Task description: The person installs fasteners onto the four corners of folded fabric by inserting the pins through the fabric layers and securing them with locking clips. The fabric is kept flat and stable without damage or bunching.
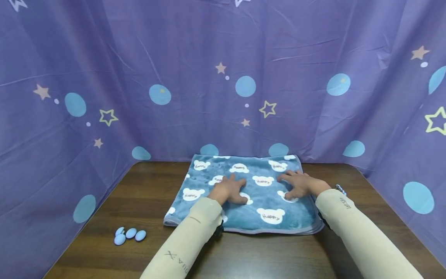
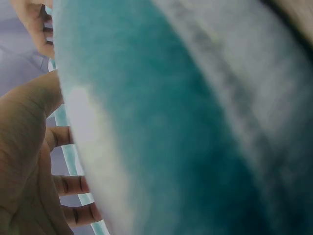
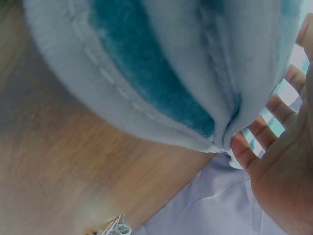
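A folded teal blanket [image 1: 249, 215] with a grey border and white bear heads lettered "Happy" lies on the wooden table. My left hand [image 1: 230, 189] rests on its middle with fingers spread. Toward the right edge, my right hand [image 1: 297, 183] touches the top of the blanket, its fingers spread and slightly bent. In the left wrist view the fingers [image 2: 73, 185] of the left hand press against the plush surface. Several stacked layers and a stitched border of the blanket [image 3: 146, 105] fill much of the right wrist view, beside the right hand [image 3: 288, 166].
Several pale blue egg-shaped pieces [image 1: 131, 233] lie on the table [image 1: 139, 193] at the left. A small blue-and-white item [image 1: 340, 189], partly hidden by the right forearm, sits right of the blanket. A purple curtain [image 1: 195, 128] with stars and dots surrounds the table's back and sides.
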{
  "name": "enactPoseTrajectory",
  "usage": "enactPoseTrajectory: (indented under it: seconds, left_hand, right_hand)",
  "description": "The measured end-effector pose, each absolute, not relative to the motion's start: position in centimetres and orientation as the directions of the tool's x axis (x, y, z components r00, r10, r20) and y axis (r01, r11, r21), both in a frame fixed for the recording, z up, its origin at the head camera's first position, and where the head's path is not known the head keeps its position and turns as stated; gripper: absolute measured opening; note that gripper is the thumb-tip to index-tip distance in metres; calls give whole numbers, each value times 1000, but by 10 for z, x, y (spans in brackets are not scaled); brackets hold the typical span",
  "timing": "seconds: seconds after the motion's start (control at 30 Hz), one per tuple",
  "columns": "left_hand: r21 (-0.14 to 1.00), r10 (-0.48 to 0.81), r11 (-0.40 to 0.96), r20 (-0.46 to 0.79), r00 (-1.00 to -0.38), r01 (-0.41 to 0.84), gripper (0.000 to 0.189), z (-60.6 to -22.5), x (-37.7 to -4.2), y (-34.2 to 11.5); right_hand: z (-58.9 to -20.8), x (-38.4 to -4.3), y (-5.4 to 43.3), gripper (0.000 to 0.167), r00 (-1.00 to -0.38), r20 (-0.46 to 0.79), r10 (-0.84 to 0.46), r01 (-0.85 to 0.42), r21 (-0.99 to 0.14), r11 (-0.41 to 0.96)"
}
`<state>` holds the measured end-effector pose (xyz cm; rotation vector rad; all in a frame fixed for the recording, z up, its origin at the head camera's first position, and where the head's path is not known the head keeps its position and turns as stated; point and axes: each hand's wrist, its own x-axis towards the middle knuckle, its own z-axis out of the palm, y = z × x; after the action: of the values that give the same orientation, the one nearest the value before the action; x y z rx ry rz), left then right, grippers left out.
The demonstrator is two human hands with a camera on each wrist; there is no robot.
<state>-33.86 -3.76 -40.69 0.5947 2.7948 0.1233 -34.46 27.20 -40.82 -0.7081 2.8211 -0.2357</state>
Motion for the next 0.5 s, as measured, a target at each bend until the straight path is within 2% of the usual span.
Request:
enactPoseTrajectory:
  seconds: [0.3,0.5]
  left_hand:
    - [117,398,917,-249,-883,381,69,-406,-336,-30]
    - [104,388,921,-242,-889,374,71,-402,-329,-22]
  right_hand:
    - [-406,-342,277,65,-863,-175,-474,-441,-198,876]
    - [-404,-340,278,65,-865,-171,-471,-418,-273,866]
